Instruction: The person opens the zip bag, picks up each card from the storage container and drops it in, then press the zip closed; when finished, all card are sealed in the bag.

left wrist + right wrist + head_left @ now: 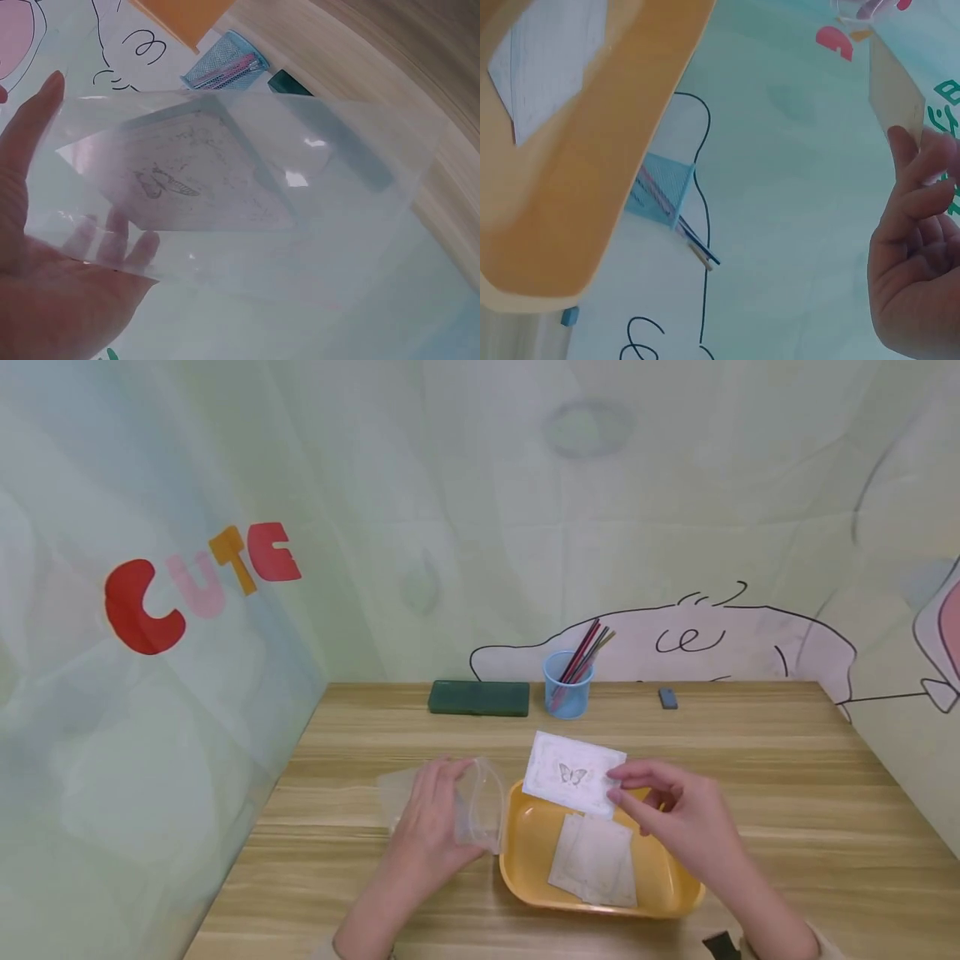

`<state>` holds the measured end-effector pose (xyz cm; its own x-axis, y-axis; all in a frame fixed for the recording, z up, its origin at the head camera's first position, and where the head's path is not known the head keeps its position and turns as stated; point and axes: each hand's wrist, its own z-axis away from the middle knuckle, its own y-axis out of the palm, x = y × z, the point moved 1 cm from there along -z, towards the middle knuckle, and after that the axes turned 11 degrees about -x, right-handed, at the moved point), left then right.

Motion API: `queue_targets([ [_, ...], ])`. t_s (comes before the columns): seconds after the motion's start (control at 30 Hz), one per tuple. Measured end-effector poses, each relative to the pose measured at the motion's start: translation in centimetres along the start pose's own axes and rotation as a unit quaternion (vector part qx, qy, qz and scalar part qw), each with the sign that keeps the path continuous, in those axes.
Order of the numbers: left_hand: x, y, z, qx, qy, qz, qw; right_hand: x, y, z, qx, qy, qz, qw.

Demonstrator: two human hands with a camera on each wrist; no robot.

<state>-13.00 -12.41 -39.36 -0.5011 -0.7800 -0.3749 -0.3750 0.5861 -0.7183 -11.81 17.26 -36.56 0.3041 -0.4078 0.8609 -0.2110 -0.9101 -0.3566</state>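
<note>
Nearest the camera, the person's left hand [435, 814] holds a clear plastic sleeve [468, 806] just above the wooden table [787, 793], fingers curled round it with its mouth gaping toward the right. In the left wrist view the sleeve [247, 187] lies across the palm and holds nothing yet — the card only shows through it. Beside it sits a yellow tray [525, 852] with a few pale cards [596, 860] lying flat inside. Above the tray's far rim, the right hand [675, 814] pinches a butterfly card [573, 774] by its right edge, thumb and fingertips closed on it. The card is apart from the sleeve's mouth, so, judging by this, one card is lifted but not yet sleeved, and the rest wait in the tray.
</note>
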Motion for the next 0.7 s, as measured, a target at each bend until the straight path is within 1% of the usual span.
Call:
queue_targets([
  [0.07,-0.1,0.1,0.0,0.004,-0.006,-0.003,1.0000,0.0,0.2,0.1,0.003,0.005,-0.007,1.000],
  [0.13,-0.2,0.2,-0.1,0.002,-0.005,-0.003,1.0000,0.0,0.3,0.2,0.012,0.007,-0.014,1.000],
  [0.3,-0.3,0.3,-0.2,-0.020,0.023,0.003,0.9995,0.1,0.7,0.4,0.032,0.007,-0.004,0.999],
  [0.4,-0.3,0.3,-0.2,-0.031,0.041,0.003,0.9987,0.4,1.0,0.4,0.040,-0.005,0.000,0.999],
  [0.5,-0.3,0.4,-0.2,-0.043,0.055,0.003,0.9976,0.7,1.5,0.6,0.047,-0.023,-0.010,0.999],
  [0.63,-0.4,0.6,-0.1,-0.046,0.057,0.006,0.9973,0.8,2.3,0.8,0.056,-0.039,-0.020,0.997],
  [0.7,-0.6,0.7,0.0,-0.044,0.055,0.010,0.9975,0.8,2.7,0.9,0.057,-0.043,-0.014,0.997],
])
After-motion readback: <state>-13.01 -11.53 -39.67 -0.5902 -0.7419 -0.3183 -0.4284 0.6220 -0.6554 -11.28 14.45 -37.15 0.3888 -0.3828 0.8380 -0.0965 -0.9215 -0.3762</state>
